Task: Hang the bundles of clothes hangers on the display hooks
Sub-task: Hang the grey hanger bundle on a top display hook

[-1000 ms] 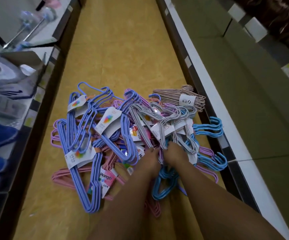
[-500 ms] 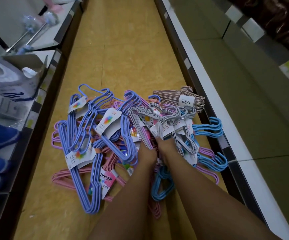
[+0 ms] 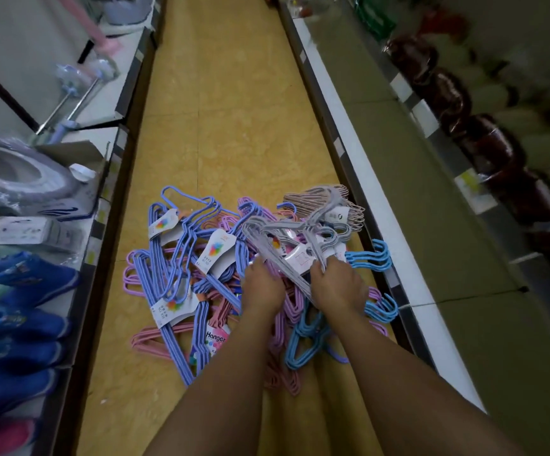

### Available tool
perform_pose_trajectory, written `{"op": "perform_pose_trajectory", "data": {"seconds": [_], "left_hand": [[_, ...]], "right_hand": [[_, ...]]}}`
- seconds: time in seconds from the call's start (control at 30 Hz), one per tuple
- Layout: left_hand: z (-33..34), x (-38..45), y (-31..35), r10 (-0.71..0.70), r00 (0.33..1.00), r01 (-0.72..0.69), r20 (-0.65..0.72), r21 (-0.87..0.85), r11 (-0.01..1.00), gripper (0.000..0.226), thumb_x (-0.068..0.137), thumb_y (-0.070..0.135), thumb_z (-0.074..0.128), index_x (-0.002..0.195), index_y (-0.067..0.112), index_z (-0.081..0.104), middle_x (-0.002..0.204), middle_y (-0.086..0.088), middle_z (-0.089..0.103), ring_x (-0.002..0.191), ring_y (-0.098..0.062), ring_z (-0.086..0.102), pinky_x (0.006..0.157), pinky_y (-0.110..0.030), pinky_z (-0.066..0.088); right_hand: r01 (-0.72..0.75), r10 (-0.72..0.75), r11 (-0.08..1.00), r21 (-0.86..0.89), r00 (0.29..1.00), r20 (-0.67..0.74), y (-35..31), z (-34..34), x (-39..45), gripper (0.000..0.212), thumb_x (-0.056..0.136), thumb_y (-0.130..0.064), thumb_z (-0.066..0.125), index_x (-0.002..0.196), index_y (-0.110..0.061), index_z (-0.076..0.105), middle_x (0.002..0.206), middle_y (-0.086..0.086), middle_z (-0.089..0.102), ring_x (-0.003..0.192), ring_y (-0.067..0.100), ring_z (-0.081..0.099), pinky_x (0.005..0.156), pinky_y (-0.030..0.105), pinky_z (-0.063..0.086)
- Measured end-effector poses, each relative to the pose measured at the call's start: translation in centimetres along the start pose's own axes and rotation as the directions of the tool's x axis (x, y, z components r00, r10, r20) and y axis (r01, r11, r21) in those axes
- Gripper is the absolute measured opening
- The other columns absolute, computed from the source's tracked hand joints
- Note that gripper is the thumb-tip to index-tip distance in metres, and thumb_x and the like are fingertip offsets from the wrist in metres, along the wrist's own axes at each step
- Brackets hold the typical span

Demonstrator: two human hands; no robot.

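Note:
A heap of bundled wire clothes hangers lies on the yellow aisle floor. Purple-blue bundles (image 3: 181, 258) with paper tags fill its left side. Pink bundles (image 3: 155, 340) lie underneath, light blue ones (image 3: 306, 343) at the right, and a tan bundle (image 3: 319, 200) sits at the far end. My left hand (image 3: 262, 287) and my right hand (image 3: 336, 284) both grip a grey hanger bundle (image 3: 283, 235), held a little above the heap with its white tag between my hands. No display hooks are in view.
Low shelf units line both sides of the aisle. The left shelf (image 3: 102, 205) carries blue shoes (image 3: 20, 281), boxes and a grey toilet seat (image 3: 7, 176). The right shelf edge (image 3: 362, 179) runs close beside the heap. Dark red packages (image 3: 445, 93) sit further right. Open floor (image 3: 227, 110) extends ahead.
Both hands have moved forward and apart, closing on the grey bundle and lifting it off the heap. The view has tilted up the aisle.

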State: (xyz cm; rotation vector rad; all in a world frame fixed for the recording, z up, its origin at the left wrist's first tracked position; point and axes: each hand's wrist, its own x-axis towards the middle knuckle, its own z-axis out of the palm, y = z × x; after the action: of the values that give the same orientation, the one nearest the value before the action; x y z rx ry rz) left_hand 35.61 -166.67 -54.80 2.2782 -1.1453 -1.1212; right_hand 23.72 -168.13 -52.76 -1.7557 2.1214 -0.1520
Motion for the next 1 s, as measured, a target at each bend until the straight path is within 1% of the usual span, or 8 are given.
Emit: {"op": "perform_pose_trajectory", "data": {"seconds": [0.13, 0.27, 0.37, 0.47, 0.57, 0.77, 0.87, 1.0], "left_hand": [[-6.8, -4.1, 4.5, 0.033, 0.995, -0.026, -0.097, 0.080, 0.996, 0.075, 0.093, 0.013, 0.050, 0.153, 0.018, 0.003, 0.160, -0.008, 0.002, 0.145, -0.031, 0.010, 0.114, -0.045, 0.023], [-14.4, -7.6, 6.5, 0.044, 0.988, -0.003, -0.151, 0.263, 0.965, 0.085, 0.088, 0.017, 0.059, 0.152, 0.022, 0.004, 0.159, -0.012, 0.001, 0.146, -0.034, 0.003, 0.116, -0.046, 0.019], [-19.2, -10.1, 7.1, 0.072, 0.992, -0.030, -0.099, 0.368, 0.929, 0.066, 0.088, 0.018, 0.056, 0.148, 0.024, 0.028, 0.153, -0.014, 0.025, 0.140, -0.037, 0.022, 0.110, -0.049, 0.029], [-23.8, -13.4, 8.3, 0.129, 0.975, -0.067, -0.182, 0.311, 0.948, 0.038, 0.087, 0.010, 0.051, 0.124, 0.016, 0.055, 0.118, -0.016, 0.061, 0.108, -0.038, 0.055, 0.082, -0.043, 0.047], [-28.1, -16.7, 9.1, 0.158, 0.954, -0.059, -0.254, 0.358, 0.932, 0.021, 0.091, 0.009, 0.048, 0.107, 0.010, 0.060, 0.101, -0.018, 0.064, 0.091, -0.038, 0.059, 0.069, -0.040, 0.044], [-34.4, -23.0, 10.5, 0.200, 0.921, -0.044, -0.333, 0.422, 0.905, 0.031, 0.095, 0.011, 0.043, 0.123, 0.018, 0.056, 0.112, -0.013, 0.062, 0.098, -0.037, 0.058, 0.070, -0.039, 0.045], [-37.2, -25.8, 10.8, 0.154, 0.898, 0.016, -0.413, 0.380, 0.925, 0.029, 0.095, 0.009, 0.042, 0.119, 0.014, 0.056, 0.110, -0.013, 0.062, 0.098, -0.037, 0.058, 0.074, -0.041, 0.046], [-40.7, -29.7, 9.8, 0.072, 0.860, 0.094, -0.505, 0.295, 0.951, 0.037, 0.093, 0.008, 0.045, 0.123, 0.026, 0.059, 0.112, -0.008, 0.066, 0.102, -0.034, 0.060, 0.077, -0.040, 0.047]], "right_hand": [[0.241, -0.239, 0.962, -0.124, 0.970, 0.033, -1.7, -7.6, -2.9, 0.039, 0.097, -0.043, 0.036, 0.100, -0.011, 0.059, 0.100, 0.010, 0.064, 0.093, 0.031, 0.061, 0.073, 0.037, 0.041], [0.453, -0.445, 0.872, -0.186, 0.891, 0.087, -4.4, -15.6, -5.8, 0.036, 0.097, -0.043, 0.038, 0.095, -0.012, 0.057, 0.095, 0.009, 0.064, 0.090, 0.031, 0.059, 0.063, 0.032, 0.027], [0.568, -0.559, 0.808, -0.155, 0.823, 0.100, -7.1, -20.2, -8.3, 0.037, 0.097, -0.043, 0.039, 0.096, -0.011, 0.058, 0.092, 0.009, 0.063, 0.087, 0.031, 0.058, 0.062, 0.033, 0.025], [0.622, -0.611, 0.764, -0.173, 0.783, 0.119, -10.0, -24.4, -10.9, 0.034, 0.098, -0.041, 0.039, 0.095, -0.012, 0.057, 0.093, 0.007, 0.061, 0.087, 0.028, 0.057, 0.064, 0.032, 0.023], [0.637, -0.608, 0.742, -0.208, 0.771, 0.191, -12.9, -27.8, -13.0, 0.036, 0.101, -0.040, 0.032, 0.105, -0.012, 0.055, 0.104, 0.007, 0.061, 0.094, 0.027, 0.056, 0.066, 0.032, 0.028], [0.645, -0.600, 0.729, -0.231, 0.763, 0.240, -19.3, -32.2, -16.7, 0.035, 0.096, -0.024, 0.050, 0.128, -0.011, 0.041, 0.122, 0.010, 0.055, 0.109, 0.030, 0.054, 0.083, 0.039, 0.043], [0.654, -0.610, 0.709, -0.264, 0.757, 0.236, -22.3, -34.1, -19.1, 0.049, 0.085, -0.014, 0.066, 0.127, -0.012, 0.041, 0.121, 0.008, 0.054, 0.109, 0.029, 0.054, 0.076, 0.037, 0.040], [0.725, -0.686, 0.637, -0.262, 0.688, 0.237, -25.5, -36.2, -22.0, 0.037, 0.089, -0.008, 0.057, 0.123, -0.011, 0.043, 0.111, 0.010, 0.058, 0.089, 0.032, 0.054, 0.064, 0.034, 0.032]]}}
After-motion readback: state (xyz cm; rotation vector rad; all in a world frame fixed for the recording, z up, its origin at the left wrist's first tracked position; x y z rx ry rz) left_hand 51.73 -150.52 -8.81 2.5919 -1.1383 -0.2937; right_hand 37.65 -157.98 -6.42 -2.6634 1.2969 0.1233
